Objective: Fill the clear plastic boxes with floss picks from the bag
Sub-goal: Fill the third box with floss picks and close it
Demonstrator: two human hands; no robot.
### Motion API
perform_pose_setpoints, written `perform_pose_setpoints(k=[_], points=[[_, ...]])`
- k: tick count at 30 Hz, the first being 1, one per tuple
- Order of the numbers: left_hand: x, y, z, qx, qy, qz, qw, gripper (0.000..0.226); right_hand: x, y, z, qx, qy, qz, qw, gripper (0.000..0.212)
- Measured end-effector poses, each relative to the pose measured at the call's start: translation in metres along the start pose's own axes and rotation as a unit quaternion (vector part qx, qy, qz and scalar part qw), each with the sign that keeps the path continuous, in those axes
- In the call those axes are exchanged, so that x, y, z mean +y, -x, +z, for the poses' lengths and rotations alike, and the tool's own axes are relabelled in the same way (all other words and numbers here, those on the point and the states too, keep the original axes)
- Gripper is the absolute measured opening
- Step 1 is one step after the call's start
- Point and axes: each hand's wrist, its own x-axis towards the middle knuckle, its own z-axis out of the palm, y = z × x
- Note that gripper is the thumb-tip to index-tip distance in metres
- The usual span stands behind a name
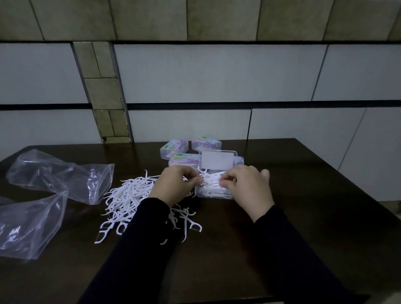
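An open clear plastic box (212,194) sits on the dark table with its lid (217,162) tilted up behind it. White floss picks (211,180) lie inside it. My left hand (174,185) and my right hand (246,187) hover over the box from either side, and each pinches floss picks with curled fingertips. A loose heap of floss picks (125,199) spreads on the table to the left of the box and under my left forearm.
Three closed clear boxes with colourful labels (173,148) (206,143) (183,159) stand behind the open box. Two crumpled clear plastic bags (57,174) (22,225) lie at the left. A tiled wall rises behind the table (306,223).
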Motion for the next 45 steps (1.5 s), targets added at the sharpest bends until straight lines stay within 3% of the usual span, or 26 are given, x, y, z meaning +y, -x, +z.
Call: perform_pose_setpoints(k=[6, 9, 15, 19, 26, 34, 37, 41, 45], points=[[0.003, 0.001, -0.003, 0.056, 0.056, 0.010, 0.997, 0.007, 0.010, 0.000, -0.006, 0.039, -0.051, 0.037, 0.997, 0.013], [0.005, 0.001, -0.001, 0.056, 0.044, 0.020, 0.997, 0.014, 0.015, -0.001, -0.008, -0.009, -0.081, 0.066, 0.994, 0.018], [0.001, -0.001, -0.001, 0.057, 0.030, -0.024, 0.998, 0.017, 0.014, 0.003, -0.010, -0.141, -0.122, 0.092, 0.978, 0.072], [-0.002, 0.000, -0.002, 0.038, 0.002, -0.034, 0.999, 0.008, 0.015, 0.003, -0.008, -0.172, -0.146, 0.106, 0.968, 0.090], [0.000, -0.003, 0.005, 0.046, -0.009, -0.014, 0.999, 0.011, 0.017, 0.002, -0.007, -0.169, -0.167, 0.114, 0.965, 0.087], [0.005, -0.005, 0.005, 0.088, 0.093, -0.005, 0.992, 0.017, 0.022, 0.001, -0.002, -0.165, -0.189, 0.129, 0.959, 0.095], [0.006, -0.006, 0.007, 0.106, 0.110, 0.032, 0.988, 0.034, 0.022, 0.001, -0.001, -0.171, -0.178, 0.126, 0.961, 0.095], [0.013, -0.007, 0.012, 0.042, 0.072, 0.082, 0.993, 0.056, 0.023, 0.002, -0.001, -0.169, -0.189, 0.127, 0.959, 0.092], [0.010, 0.000, 0.006, 0.068, 0.053, 0.126, 0.988, 0.035, 0.025, 0.005, -0.001, -0.167, -0.195, 0.124, 0.959, 0.076]])
